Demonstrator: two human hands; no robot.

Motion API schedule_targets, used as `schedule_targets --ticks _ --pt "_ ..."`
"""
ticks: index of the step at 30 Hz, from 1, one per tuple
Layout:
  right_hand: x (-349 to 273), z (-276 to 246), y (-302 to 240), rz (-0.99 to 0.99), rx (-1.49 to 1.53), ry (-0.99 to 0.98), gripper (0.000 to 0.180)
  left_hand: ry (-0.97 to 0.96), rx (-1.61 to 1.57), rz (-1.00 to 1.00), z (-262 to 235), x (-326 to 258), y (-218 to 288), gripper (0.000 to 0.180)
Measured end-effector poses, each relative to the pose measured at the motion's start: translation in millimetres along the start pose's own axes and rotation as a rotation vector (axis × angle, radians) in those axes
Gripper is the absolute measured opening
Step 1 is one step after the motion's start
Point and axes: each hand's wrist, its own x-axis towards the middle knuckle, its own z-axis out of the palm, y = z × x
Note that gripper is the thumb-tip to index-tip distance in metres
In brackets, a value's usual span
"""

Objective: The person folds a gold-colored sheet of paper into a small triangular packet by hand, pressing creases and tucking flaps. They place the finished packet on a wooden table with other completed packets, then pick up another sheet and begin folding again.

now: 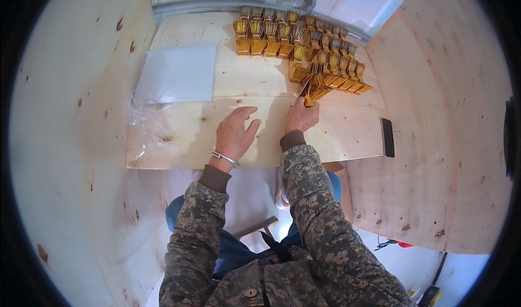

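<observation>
Rows of yellow-orange bundles (pixel 271 47) stand at the back right of the wooden table, each flaring into a fan of thin strips at its top. My right hand (pixel 302 117) is at the front of these rows. Its fingers are closed on a small yellow-orange strip piece (pixel 309 100) that touches or nearly touches the nearest bundles; its far end blends into them. Over the table to the left, my left hand (pixel 236 131) is held with thumb and fingers apart and nothing in it. A silver bracelet (pixel 224 159) circles that wrist.
Flat white sheets (pixel 176 74) lie at the table's left, with crumpled clear plastic film (pixel 147 125) beside them. A black flat object (pixel 387 137) rests at the right edge. Tall wooden panels (pixel 434 106) flank both sides.
</observation>
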Motion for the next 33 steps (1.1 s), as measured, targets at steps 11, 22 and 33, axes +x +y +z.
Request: schedule_targets --ticks 11,22,33 --pt "4 -13 9 0.055 0.180 -0.181 0.023 -0.356 -0.292 -0.178 120 80 34 0.062" --pt "13 -24 12 -0.029 0.371 -0.232 0.018 -0.355 -0.316 -0.219 158 90 36 0.071" --pt "17 -10 23 0.106 0.398 -0.212 0.021 -0.162 -0.407 -0.275 154 64 21 0.060"
